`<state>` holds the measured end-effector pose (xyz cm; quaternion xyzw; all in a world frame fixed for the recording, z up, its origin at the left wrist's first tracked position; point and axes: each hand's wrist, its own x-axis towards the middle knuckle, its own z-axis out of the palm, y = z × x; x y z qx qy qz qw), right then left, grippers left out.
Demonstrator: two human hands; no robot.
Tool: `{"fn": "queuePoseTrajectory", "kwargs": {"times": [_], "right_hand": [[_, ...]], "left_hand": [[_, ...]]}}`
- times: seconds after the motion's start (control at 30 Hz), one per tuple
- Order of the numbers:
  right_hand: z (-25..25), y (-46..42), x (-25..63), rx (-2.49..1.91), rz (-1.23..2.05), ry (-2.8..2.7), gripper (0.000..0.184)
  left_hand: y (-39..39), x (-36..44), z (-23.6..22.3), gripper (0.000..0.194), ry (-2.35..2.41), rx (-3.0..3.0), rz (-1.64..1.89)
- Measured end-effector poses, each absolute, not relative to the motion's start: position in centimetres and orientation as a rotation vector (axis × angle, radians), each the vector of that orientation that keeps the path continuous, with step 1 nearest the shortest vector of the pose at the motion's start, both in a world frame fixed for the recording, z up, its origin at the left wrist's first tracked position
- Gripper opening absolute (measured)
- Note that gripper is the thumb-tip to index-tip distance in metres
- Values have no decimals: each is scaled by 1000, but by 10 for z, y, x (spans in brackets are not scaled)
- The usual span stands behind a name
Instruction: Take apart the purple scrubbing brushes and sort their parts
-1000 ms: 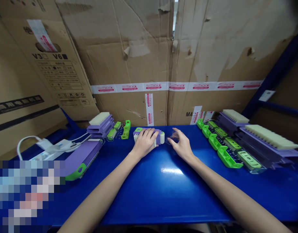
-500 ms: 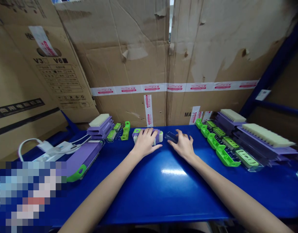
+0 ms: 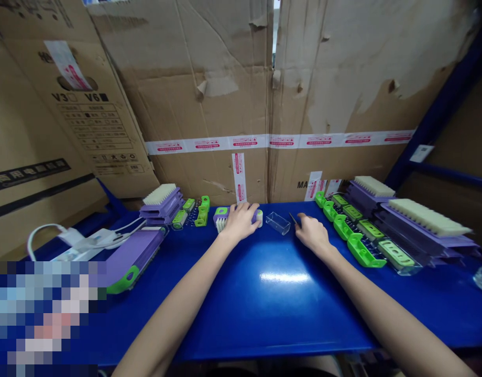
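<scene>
My left hand point(image 3: 242, 221) lies over a small purple, green and white plastic unit point(image 3: 222, 213) with a row of white teeth at its front. The palm and fingers hide much of this unit. To its right, a clear plastic box point(image 3: 278, 224) rests on the blue table, touched by neither hand. My right hand point(image 3: 312, 233) is closed beside that box, its fingers round a thin dark strip point(image 3: 293, 217) that sticks out toward the box. Most of the strip is covered, so its kind cannot be made out.
Green holders point(image 3: 362, 251), green blocks in clear boxes point(image 3: 396, 254) and purple parts with cream toothed blocks point(image 3: 425, 215) line the right. Similar parts and a long purple-green piece point(image 3: 137, 256) lie left, near a white power strip point(image 3: 103, 238). Cardboard point(image 3: 209, 104) walls the back.
My right hand has come away from the clear box, moved right and closed on the thin strip. My left hand has shifted slightly right over the purple unit.
</scene>
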<state>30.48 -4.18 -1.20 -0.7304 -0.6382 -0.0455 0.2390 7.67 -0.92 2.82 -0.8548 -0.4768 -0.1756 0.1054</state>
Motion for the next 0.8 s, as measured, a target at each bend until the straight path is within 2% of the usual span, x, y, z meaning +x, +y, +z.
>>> {"fn": "queuePoseTrajectory", "kwargs": {"times": [0.1, 0.37, 0.53, 0.8], "right_hand": [[-7, -41, 306, -1850, -194, -1694, 25], [18, -57, 289, -1368, -59, -1832, 26], [18, -61, 276, -1272, 69, -1811, 25], [19, -63, 272, -1252, 84, -1764, 27]], "left_hand": [[-9, 78, 34, 47, -1451, -2540, -515], [-6, 79, 51, 31, -1544, -2692, -481], [-2, 81, 49, 29, -1557, -2719, -496], [-1, 81, 49, 28, -1581, -2717, -506]]}}
